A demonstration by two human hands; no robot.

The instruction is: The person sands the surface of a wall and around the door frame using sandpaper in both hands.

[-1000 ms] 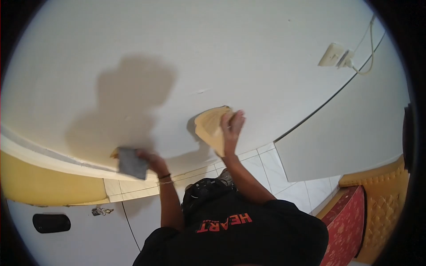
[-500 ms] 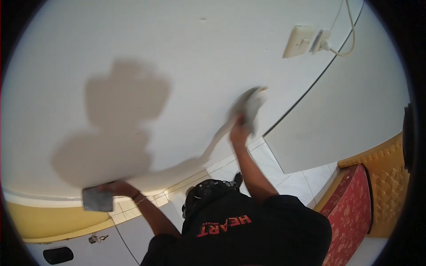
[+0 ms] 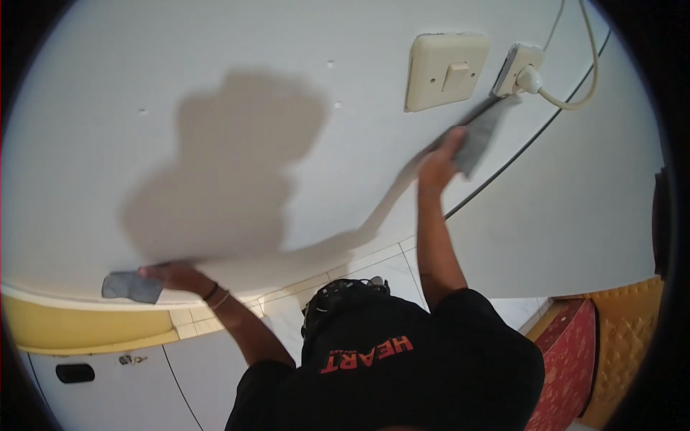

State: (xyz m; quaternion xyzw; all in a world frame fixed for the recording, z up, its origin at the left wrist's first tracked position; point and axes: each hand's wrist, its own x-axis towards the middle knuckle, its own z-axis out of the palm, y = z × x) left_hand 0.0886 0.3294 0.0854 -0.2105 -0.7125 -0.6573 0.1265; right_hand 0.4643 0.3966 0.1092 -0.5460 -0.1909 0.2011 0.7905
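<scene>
My left hand (image 3: pixel 180 277) is closed on one end of a small grey cloth (image 3: pixel 134 286), low by the wall at the left. A second grey cloth (image 3: pixel 477 142) is gripped in my right hand (image 3: pixel 438 167), thumb on its near side. This cloth is slightly blurred and slants up along the white wall (image 3: pixel 374 158), its tip just below a socket with a white plug (image 3: pixel 528 77). To the left of that tip sits a cream light switch (image 3: pixel 447 72).
A cream cable (image 3: pixel 575 108) loops from the plug. Beyond a dark seam stands a pale panel (image 3: pixel 560 208). A red patterned bed base (image 3: pixel 564 359) and tufted yellow headboard (image 3: pixel 622 345) are at lower right. White cabinet doors (image 3: pixel 136 391) with keys (image 3: pixel 132 360) lie at lower left.
My right hand has moved up and right with its cloth, towards the socket. My left hand appears slightly higher and further left, still holding its cloth. The view has shifted, and the switch looks larger.
</scene>
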